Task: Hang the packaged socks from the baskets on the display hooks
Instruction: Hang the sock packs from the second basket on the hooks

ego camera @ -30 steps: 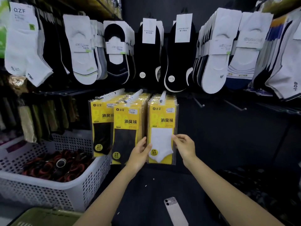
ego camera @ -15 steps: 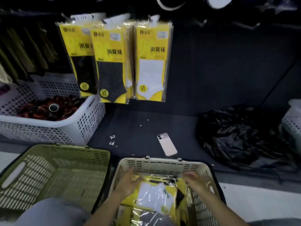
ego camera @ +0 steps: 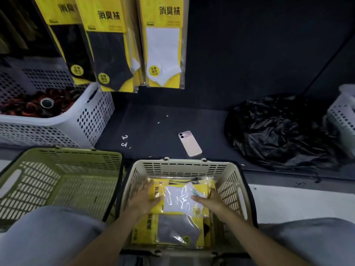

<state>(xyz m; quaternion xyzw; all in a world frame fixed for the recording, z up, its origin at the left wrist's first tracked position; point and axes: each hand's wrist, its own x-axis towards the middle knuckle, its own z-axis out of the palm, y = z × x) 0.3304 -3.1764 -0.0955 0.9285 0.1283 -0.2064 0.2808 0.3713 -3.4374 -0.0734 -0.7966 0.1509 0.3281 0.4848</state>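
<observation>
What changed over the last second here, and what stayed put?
Both hands let go of the hanging white-sock pack and dropped into the beige basket. There the left hand and right hand now grip a white-sock packet by its two ends. The hanging pack, phone, green basket and white crate stayed put.

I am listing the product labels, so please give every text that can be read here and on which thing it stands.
"消臭袜": hanging white-sock pack, black on yellow.
"消臭袜": hanging grey-sock pack.
Hanging black-sock pack: heading cut off by the frame edge.
Round stickers and small print: too blurred.
Top pack in the beige basket: print sideways, blurred, unreadable.
</observation>
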